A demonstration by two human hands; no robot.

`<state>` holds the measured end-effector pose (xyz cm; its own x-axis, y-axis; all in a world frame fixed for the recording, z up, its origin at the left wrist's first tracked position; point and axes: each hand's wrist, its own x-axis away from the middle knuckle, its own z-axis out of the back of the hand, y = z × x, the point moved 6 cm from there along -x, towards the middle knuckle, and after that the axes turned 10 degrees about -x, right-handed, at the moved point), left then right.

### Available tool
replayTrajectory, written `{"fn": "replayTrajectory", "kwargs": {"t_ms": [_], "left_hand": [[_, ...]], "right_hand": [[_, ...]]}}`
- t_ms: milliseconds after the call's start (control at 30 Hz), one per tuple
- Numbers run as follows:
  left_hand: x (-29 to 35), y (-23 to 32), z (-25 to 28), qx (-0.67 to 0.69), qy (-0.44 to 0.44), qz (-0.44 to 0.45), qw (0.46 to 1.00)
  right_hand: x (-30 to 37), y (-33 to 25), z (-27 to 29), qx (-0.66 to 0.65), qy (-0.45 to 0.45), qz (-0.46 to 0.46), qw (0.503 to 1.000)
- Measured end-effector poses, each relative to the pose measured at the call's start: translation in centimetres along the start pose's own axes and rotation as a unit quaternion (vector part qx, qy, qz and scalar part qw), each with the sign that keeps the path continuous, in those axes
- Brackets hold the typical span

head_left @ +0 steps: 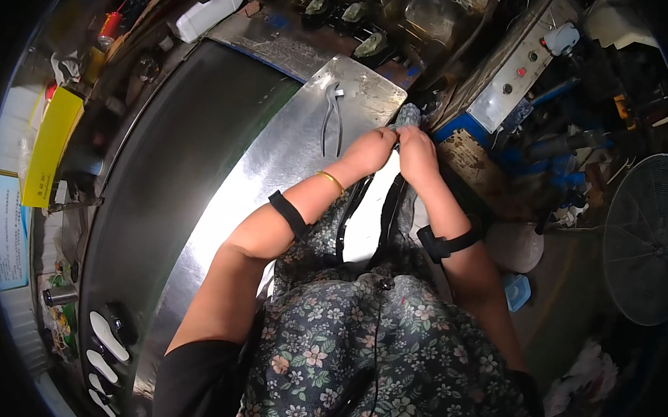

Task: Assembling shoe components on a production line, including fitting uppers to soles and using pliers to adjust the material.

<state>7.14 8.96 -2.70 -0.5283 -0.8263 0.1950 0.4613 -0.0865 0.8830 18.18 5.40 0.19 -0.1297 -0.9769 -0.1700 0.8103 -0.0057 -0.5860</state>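
A black shoe upper with a white sole board [373, 203] lies sole up along my lap, over the floral apron [319, 351]. My left hand [370, 151] is closed at the far end of the shoe, its fingers curled at the edge. Beside it, my right hand [418, 154] grips the same end from the other side. The two hands almost touch, and they cover that tip of the shoe. Left of my hands, a pair of metal pincers [331, 121] rests on a shiny metal plate [367, 82].
A dark conveyor belt [163, 162] curves along the left, with several white-soled shoe pieces [108, 334] at its near end. A control panel [519, 71] with buttons stands at the far right. Below it are a round fan [644, 240] and a light blue container [517, 291].
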Motion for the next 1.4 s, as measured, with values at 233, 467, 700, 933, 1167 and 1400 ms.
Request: {"fn": "replayTrajectory", "kwargs": {"t_ms": [233, 467, 700, 933, 1167, 1400], "left_hand": [[3.7, -3.3, 0.6, 0.377, -0.092, 0.186, 0.902], [9.4, -8.9, 8.3, 0.594, 0.233, 0.257, 0.726], [12.5, 1.3, 4.4, 0.377, 0.111, 0.014, 0.919], [15.8, -0.7, -2.8, -0.105, 0.019, -0.150, 0.983], [15.1, 1.4, -4.5, -0.258, 0.069, -0.237, 0.934], [14.9, 2.0, -4.5, -0.278, 0.087, -0.224, 0.930]], "right_hand": [[1.0, -1.4, -2.7, -0.448, 0.110, -0.074, 0.884], [12.6, -10.9, -2.3, -0.252, -0.156, 0.068, 0.953], [10.7, -0.7, 10.0, -0.629, -0.101, -0.086, 0.766], [8.3, 12.8, 37.7, -0.228, 0.296, -0.074, 0.925], [5.4, 26.4, 49.5, 0.014, 0.353, -0.196, 0.915], [1.5, 24.6, 48.6, 0.124, 0.206, -0.272, 0.932]]}}
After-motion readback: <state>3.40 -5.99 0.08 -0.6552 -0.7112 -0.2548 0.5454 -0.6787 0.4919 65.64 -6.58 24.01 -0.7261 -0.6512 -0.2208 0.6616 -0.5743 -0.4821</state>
